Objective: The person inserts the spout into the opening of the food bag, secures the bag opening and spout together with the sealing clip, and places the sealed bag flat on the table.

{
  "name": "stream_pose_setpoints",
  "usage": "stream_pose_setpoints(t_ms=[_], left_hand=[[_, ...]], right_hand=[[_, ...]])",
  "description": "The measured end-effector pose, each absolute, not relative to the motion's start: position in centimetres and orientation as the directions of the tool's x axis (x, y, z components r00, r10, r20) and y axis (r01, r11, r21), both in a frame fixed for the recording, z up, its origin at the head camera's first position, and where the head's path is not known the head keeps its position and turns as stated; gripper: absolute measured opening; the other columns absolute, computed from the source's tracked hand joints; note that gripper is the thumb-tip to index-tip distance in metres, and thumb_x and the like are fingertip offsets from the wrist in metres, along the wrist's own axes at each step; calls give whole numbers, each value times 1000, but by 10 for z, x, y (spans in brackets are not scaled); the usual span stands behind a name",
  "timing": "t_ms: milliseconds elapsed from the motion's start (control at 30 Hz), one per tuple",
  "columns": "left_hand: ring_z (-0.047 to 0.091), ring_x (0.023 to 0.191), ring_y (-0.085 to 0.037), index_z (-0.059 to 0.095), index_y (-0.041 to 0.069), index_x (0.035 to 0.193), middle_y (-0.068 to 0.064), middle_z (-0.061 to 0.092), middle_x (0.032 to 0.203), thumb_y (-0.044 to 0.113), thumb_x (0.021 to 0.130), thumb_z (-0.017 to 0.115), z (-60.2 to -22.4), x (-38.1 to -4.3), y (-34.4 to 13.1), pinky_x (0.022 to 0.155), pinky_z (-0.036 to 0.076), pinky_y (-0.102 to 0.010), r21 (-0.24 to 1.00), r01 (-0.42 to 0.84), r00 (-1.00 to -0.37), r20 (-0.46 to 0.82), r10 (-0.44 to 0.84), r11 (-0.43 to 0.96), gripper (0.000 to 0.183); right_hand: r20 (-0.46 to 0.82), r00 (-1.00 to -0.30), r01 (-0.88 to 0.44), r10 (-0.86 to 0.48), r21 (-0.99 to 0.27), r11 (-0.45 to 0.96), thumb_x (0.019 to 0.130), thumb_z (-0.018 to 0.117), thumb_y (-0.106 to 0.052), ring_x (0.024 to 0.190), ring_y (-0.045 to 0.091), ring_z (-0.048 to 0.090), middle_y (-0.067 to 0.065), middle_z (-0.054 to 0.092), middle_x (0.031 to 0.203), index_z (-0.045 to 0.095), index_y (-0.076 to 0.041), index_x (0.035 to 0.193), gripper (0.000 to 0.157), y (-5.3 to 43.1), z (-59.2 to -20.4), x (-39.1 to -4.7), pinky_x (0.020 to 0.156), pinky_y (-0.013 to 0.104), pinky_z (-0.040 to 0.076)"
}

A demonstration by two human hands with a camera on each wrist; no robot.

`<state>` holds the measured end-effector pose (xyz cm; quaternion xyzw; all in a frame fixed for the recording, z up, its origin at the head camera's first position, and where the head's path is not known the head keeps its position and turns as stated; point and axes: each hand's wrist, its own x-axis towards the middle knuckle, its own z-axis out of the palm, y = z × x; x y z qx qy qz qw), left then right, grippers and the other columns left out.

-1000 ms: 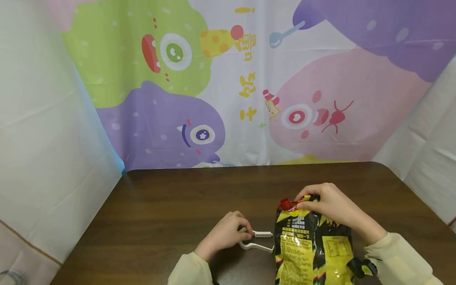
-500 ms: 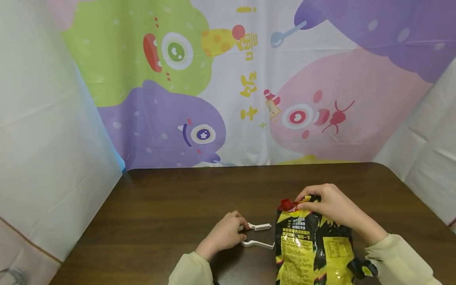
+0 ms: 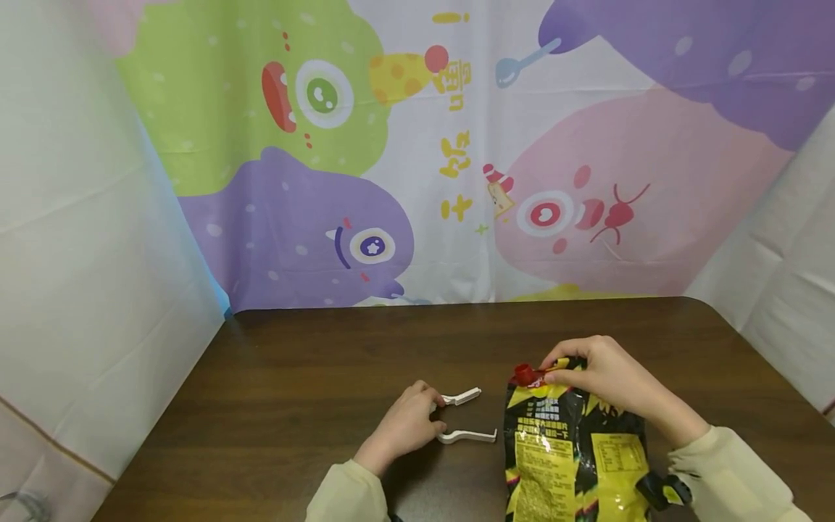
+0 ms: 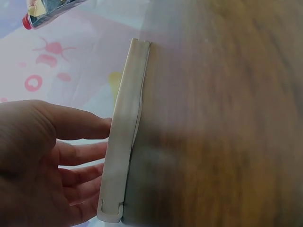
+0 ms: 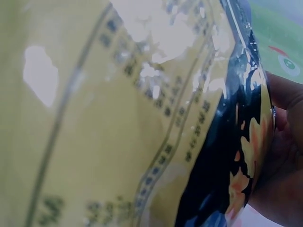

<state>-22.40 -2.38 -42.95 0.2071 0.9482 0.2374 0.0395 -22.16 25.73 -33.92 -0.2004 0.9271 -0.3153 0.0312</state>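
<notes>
In the head view my left hand (image 3: 406, 423) grips a white bag-sealing clip (image 3: 468, 436) near the end where its two arms meet. The arms stand spread apart, pointing toward the pouch. Seen edge-on in the left wrist view, the clip (image 4: 122, 123) lies against the thumb and fingers. My right hand (image 3: 607, 373) pinches the top edge of a black and yellow pouch (image 3: 544, 464) with a red spout (image 3: 524, 374), holding it upright. Printed text on the pouch (image 5: 123, 142) fills much of the right wrist view. A gap separates clip and pouch.
A dark brown wooden table (image 3: 313, 377) lies under both hands. Behind it hangs a cartoon-printed curtain (image 3: 457, 261), with pale cloth walls at both sides. A small black and green object (image 3: 662, 491) sits at the right cuff.
My left hand has drawn the clip slightly left and away from the pouch. The clip's arms have spread wider apart. My right hand and the pouch stay nearly still.
</notes>
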Motion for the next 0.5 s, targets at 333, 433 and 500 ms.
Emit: stream_pose_setpoints(t_ms=[333,433,500], left_hand=[[47,84,-18,56,5,100,-4,47,95,25,70,67,-430,-227,-27,72,39,-34,492,340,-926,29,376,801,38],[46,84,-17,58,9,95,-3,47,96,25,70,66,-426,-228,-30,72,39,-33,506,355,-918,29,396,786,31],[46,85,-17,59,12,88,-2,47,96,25,70,66,-425,-228,-32,72,38,-32,506,376,-908,34,418,776,23]], right_hand=[[55,-928,-326,-367,-596,734,73,58,-46,36,4,21,-14,59,67,62,-30,83,20,257,-341,-222,40,22,28],[51,-933,-316,-358,-594,740,73,59,-46,36,4,22,-15,60,67,62,-31,82,17,257,-341,-223,40,22,28],[49,-934,-312,-353,-592,743,74,59,-45,37,4,22,-15,59,67,61,-32,82,16,258,-341,-223,40,22,29]])
